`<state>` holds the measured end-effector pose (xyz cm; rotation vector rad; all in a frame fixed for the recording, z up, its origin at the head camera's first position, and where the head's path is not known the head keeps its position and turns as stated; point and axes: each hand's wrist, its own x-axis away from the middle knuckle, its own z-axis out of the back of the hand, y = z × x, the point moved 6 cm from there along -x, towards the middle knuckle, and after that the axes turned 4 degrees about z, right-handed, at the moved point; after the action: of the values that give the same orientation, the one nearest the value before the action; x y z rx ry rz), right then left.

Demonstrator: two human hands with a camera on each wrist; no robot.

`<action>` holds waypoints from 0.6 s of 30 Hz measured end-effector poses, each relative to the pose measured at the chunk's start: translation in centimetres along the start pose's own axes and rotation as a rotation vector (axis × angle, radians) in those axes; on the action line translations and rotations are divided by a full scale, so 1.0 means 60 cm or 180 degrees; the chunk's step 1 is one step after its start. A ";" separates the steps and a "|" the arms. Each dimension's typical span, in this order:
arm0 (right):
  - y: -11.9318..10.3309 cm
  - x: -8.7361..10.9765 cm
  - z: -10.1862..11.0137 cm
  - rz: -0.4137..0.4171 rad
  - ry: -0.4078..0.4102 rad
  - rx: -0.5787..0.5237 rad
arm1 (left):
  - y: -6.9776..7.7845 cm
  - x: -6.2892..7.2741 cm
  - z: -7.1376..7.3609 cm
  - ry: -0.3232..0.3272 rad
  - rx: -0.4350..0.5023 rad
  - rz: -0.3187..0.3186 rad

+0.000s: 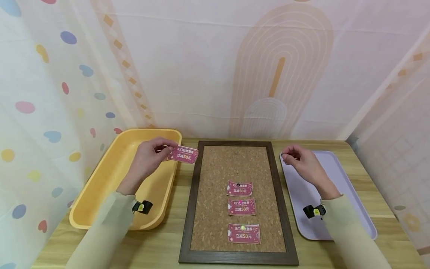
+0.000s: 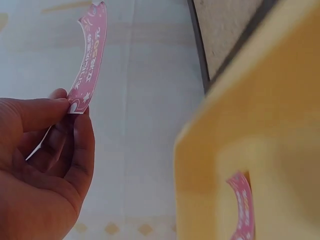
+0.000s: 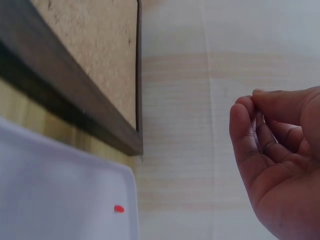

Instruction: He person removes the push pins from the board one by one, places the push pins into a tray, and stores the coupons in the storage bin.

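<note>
Inside bin (image 1: 112,168), coupon (image 2: 245,210); tray (image 1: 336,181), red bit (image 3: 119,208); left hand's (image 1: 149,155) grip: voucher (image 1: 184,155); right hand's (image 1: 303,162): unclear.

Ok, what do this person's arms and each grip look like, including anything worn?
The left sleeve and right sleeve are long, plain and pale cream, ending near the wrists, where a left black device and right black device each bear a yellow-green marking. The left grip and right grip wear no gloves; no rings or cables show.
</note>
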<state>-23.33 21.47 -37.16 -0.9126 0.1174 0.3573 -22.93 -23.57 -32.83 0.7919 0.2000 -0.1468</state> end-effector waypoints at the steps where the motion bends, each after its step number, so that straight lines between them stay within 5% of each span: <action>1: 0.002 0.001 0.002 -0.0011 -0.0007 -0.0002 | -0.005 -0.001 0.003 -0.0007 -0.0004 0.0021; 18: 0.049 -0.002 0.028 -0.0028 -0.0124 0.0039 | -0.086 -0.028 0.041 -0.0375 -0.0058 0.0386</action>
<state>-24.56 24.38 -38.30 -0.8935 0.0798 0.3655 -25.30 -28.83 -34.31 0.7725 0.0416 -0.0766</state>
